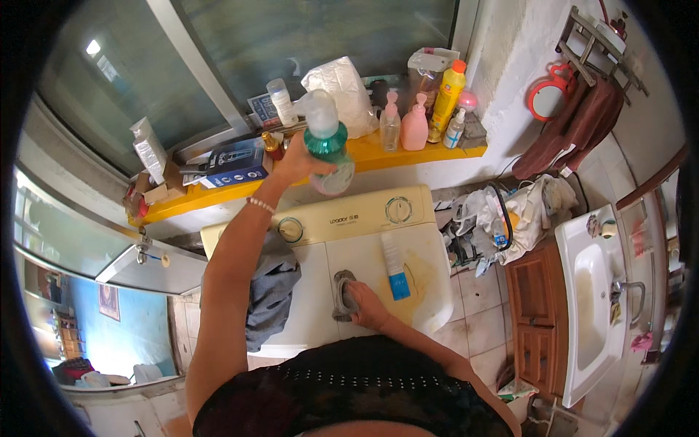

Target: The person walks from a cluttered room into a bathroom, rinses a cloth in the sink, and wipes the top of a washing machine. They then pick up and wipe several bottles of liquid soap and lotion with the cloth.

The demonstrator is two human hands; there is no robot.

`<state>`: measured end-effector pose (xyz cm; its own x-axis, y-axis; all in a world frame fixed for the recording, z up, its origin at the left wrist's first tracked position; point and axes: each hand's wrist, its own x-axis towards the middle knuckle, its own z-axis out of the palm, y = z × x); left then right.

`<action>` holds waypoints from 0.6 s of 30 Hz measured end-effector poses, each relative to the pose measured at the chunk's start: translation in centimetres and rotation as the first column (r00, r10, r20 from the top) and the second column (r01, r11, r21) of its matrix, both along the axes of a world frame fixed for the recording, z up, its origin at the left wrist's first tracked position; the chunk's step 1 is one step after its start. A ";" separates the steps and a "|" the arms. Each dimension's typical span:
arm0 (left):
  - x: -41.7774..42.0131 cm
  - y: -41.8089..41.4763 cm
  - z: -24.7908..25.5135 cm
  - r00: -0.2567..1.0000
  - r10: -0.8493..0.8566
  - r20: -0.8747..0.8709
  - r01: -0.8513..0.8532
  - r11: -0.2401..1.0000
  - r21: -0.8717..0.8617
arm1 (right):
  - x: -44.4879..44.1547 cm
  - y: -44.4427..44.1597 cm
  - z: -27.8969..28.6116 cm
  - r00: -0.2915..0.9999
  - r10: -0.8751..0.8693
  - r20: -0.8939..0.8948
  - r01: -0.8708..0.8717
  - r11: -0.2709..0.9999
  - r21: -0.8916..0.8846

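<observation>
My left hand [300,164] grips a green translucent pump bottle [327,143] with a clear pump head, held up at the yellow windowsill. On the lid of a cream twin-tub washing machine [306,267], my right hand [368,306] holds a crumpled grey cloth [344,295]. Right of that hand lies a white tube with a blue end [396,273], beside a yellowish stain. A dark grey garment [270,295] is heaped on the machine's left part, partly hidden by my left forearm.
The yellow sill [366,155] bears a blue box [237,161], pink pump bottles [415,125], a yellow bottle [449,98] and a white plastic package [344,93]. Bags [524,218] are piled right of the machine, near a white washbasin [592,306]. A door [158,262] stands at left.
</observation>
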<state>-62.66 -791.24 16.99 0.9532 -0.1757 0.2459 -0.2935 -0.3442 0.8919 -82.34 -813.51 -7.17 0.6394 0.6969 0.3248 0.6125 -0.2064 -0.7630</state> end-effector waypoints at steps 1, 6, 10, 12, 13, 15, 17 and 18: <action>2.1 0.4 -0.7 0.999 -0.039 0.008 0.040 0.999 -0.016 | 0.0 0.0 0.1 1.000 -0.007 -0.002 0.007 1.000 -0.008; 9.1 2.4 -3.7 0.995 -0.098 0.022 0.100 0.988 -0.121 | 0.1 0.0 -0.5 1.000 -0.015 -0.014 0.016 0.999 0.034; 11.1 3.8 -3.5 0.988 -0.154 -0.024 0.152 0.986 -0.064 | -0.2 0.0 -1.4 0.999 -0.037 -0.011 0.038 0.997 0.062; 10.3 3.1 -1.4 0.972 -0.228 -0.058 0.224 0.972 -0.071 | -0.1 -0.3 -0.9 0.998 -0.016 -0.064 0.018 1.000 0.026; 10.4 3.2 -1.4 0.969 -0.239 -0.056 0.234 0.969 -0.075 | 0.0 -0.3 -0.5 0.996 -0.005 -0.089 0.006 1.000 0.008; 10.6 3.7 -1.4 0.965 -0.256 -0.055 0.251 0.965 -0.079 | 0.0 -0.2 -0.5 0.998 -0.008 -0.062 0.008 1.000 -0.001; 10.7 3.3 -1.8 0.972 -0.227 -0.051 0.227 0.974 -0.013 | 0.1 -0.2 -0.4 0.998 -0.012 -0.057 0.010 0.999 -0.031; 10.9 3.4 -2.0 0.974 -0.221 -0.059 0.223 0.974 0.042 | 0.2 -0.2 -0.1 0.998 -0.014 -0.066 0.010 0.998 -0.059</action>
